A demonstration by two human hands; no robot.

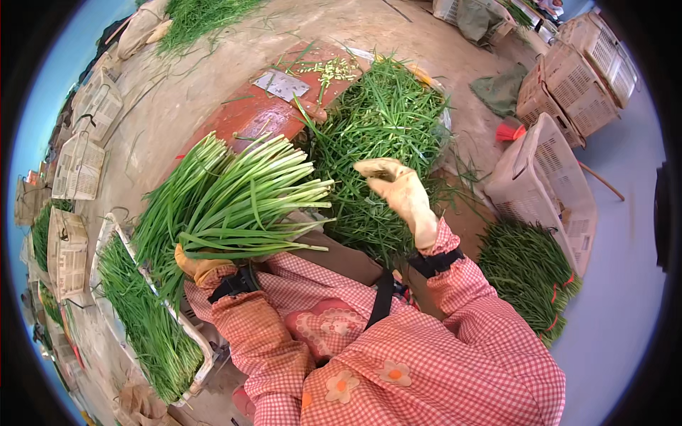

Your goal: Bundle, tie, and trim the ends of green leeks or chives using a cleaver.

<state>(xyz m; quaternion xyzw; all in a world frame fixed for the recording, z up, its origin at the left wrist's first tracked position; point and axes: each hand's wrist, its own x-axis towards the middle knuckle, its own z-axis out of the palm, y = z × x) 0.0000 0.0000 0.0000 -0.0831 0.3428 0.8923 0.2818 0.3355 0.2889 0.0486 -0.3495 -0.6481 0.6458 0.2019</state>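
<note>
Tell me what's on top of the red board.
A cleaver and cut stem pieces show on the red board. The green bunch in the left hand hides its near part; anything there is covered.

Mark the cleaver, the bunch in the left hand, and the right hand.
Cleaver (282, 84): head view, on the blade.
Bunch (231, 195): head view, mid-stalks.
Right hand (401, 193): head view, middle of the glove.

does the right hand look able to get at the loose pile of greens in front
Most likely yes: the right hand looks empty and sits over the near part of the pile, with nothing visible in between. The bunch in the left hand lies off to the left.
</note>
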